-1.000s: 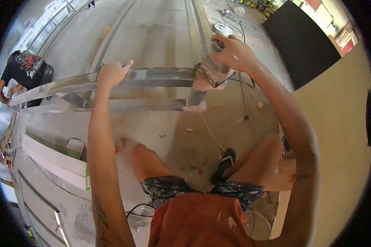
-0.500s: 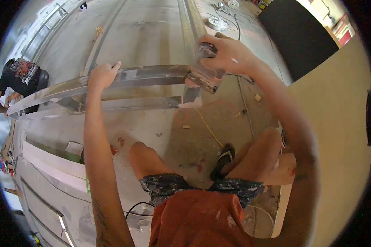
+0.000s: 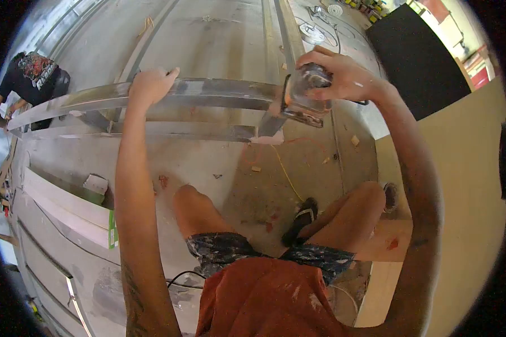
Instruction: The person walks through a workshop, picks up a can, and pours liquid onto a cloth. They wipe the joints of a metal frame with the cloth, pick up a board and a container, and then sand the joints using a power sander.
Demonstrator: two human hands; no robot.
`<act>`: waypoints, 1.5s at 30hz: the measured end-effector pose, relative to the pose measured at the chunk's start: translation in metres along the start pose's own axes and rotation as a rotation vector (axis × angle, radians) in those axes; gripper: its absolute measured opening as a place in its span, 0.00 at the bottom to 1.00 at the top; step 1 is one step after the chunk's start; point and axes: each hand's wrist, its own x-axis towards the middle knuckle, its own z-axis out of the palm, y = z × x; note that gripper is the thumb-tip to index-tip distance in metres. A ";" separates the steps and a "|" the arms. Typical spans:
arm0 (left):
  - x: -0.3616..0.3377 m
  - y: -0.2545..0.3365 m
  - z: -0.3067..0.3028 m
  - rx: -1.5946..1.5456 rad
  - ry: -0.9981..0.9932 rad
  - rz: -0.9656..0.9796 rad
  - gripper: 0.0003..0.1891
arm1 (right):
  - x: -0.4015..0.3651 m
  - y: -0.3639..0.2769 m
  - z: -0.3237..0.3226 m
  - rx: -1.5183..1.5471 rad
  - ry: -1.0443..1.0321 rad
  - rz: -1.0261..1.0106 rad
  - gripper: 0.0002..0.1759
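Note:
A long grey frame (image 3: 225, 92) with two parallel rails runs across in front of me, its corner end on the right. My left hand (image 3: 153, 87) is closed over its upper rail, thumb raised along the top. In my right hand (image 3: 346, 73) is a dusty power sander (image 3: 306, 106), gripped round its body. The sander's flat base stands on edge against the end face of the frame's corner. A dark cord (image 3: 362, 102) shows just behind the right wrist.
Another person (image 3: 36, 78) bends over the frame's far left end. A long pale box (image 3: 67, 208) lies on the floor at left. To the right stand a tan board (image 3: 455, 174) and a black panel (image 3: 419, 56). A yellow cord (image 3: 287, 177) crosses the floor near my foot.
The sander has shifted from the top of the corner to its end face and tipped more upright. My view has swung slightly; the left hand keeps its hold on the rail.

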 end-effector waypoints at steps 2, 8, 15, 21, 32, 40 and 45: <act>-0.003 0.004 -0.003 -0.009 -0.031 -0.038 0.36 | -0.002 0.005 -0.002 0.018 -0.045 -0.006 0.35; -0.001 0.004 -0.003 0.016 -0.039 -0.026 0.34 | 0.004 -0.009 -0.006 0.044 -0.046 0.078 0.38; 0.001 0.004 0.000 -0.021 -0.028 -0.064 0.34 | -0.006 0.000 -0.009 0.013 -0.121 0.011 0.39; 0.000 0.006 -0.003 0.038 -0.027 -0.040 0.35 | 0.004 -0.016 -0.006 0.015 -0.128 0.015 0.38; 0.001 0.006 -0.002 -0.014 -0.061 -0.062 0.33 | -0.003 -0.008 -0.006 0.063 -0.105 0.051 0.37; 0.004 0.002 0.002 0.000 0.013 0.017 0.34 | 0.015 -0.021 0.000 0.043 -0.108 -0.051 0.37; 0.008 0.003 0.001 0.035 -0.068 -0.039 0.32 | -0.015 0.000 -0.004 0.054 -0.077 0.102 0.37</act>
